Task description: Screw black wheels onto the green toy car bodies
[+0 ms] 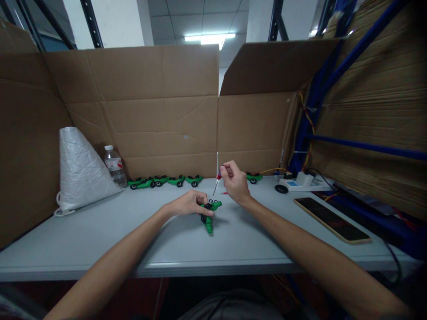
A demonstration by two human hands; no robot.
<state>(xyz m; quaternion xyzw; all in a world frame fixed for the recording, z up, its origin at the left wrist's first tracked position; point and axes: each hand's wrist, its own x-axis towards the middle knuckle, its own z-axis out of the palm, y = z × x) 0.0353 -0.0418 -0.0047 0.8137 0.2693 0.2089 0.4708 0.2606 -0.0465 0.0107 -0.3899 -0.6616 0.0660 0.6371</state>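
Near the middle of the table, my left hand (191,204) is closed round a green and black toy part (209,224), whose green ends stick out past the fingers. My right hand (234,181) pinches a thin screwdriver (219,176) with a red section, its tip pointing down to the left above the toy. Small black rings (215,201) show just beyond the left hand. A thin red item (225,193) lies on the table, partly behind the right hand.
Several green toy cars (176,181) line the back, another green car (254,178) stands farther right. A silvery bag (83,173) and bottle (115,166) are at left. A phone (332,219), power strip (308,182) and black disc (281,189) lie at right on the grey table (160,251).
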